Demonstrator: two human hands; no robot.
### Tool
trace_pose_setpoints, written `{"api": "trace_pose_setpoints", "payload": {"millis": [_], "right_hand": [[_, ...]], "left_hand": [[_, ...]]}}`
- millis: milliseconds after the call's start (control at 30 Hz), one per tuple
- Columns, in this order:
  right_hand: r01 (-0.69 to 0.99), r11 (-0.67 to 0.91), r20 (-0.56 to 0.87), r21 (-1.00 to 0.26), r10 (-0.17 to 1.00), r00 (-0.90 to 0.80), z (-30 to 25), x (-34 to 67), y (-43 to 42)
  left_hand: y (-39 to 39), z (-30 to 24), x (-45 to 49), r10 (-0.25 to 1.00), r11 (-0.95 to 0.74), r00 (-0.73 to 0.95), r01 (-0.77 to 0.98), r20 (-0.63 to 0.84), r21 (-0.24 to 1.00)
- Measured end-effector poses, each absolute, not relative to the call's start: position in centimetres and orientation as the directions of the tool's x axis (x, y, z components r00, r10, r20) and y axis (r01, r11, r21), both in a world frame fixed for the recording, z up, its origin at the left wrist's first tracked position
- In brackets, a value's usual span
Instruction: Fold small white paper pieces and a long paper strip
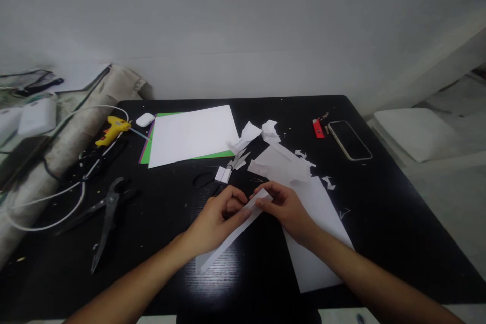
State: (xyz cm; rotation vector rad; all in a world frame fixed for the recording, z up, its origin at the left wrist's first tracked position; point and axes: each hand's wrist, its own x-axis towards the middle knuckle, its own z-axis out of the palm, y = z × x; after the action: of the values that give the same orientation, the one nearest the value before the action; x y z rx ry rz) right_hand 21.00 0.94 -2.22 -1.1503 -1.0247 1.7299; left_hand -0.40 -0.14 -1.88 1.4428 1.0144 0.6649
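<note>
Both my hands meet over a long narrow strip of white paper [228, 240] at the middle of the black table [152, 273]. My left hand [217, 218] curls its fingers around the strip's upper part. My right hand [285, 208] pinches the strip's top end between thumb and fingers. The strip slants down to the left, towards the table's front edge. A larger white sheet [315, 243] lies under my right wrist.
Scissors [212, 179] and paper scraps [261, 134] lie just beyond my hands. White paper on green and purple sheets [192, 134], a yellow glue gun [112, 129], pliers [108, 212] and cables sit left. A red lighter [318, 128] and phone [349, 140] are right.
</note>
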Motion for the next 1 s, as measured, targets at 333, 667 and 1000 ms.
{"api": "trace_pose_setpoints", "payload": {"millis": [333, 667, 1000], "right_hand": [[-0.142, -0.385, -0.356, -0.912, 0.914, -0.197, -2.25, 20.79, 0.87], [-0.135, -0.359, -0.34, -0.924, 0.929, -0.145, -1.99, 20.53, 0.83], [-0.165, -0.367, -0.342, -0.916, 0.926, -0.16, -1.88, 20.57, 0.79]], "left_hand": [[-0.21, -1.46, -0.17, 0.864, 0.101, 0.467, 0.202, -0.187, 0.974], [-0.59, -1.94, -0.23, 0.87, 0.044, 0.466, 0.255, -0.162, 0.966], [-0.4, -1.29, -0.11, 0.861, -0.031, 0.49, 0.317, -0.136, 0.948]]}}
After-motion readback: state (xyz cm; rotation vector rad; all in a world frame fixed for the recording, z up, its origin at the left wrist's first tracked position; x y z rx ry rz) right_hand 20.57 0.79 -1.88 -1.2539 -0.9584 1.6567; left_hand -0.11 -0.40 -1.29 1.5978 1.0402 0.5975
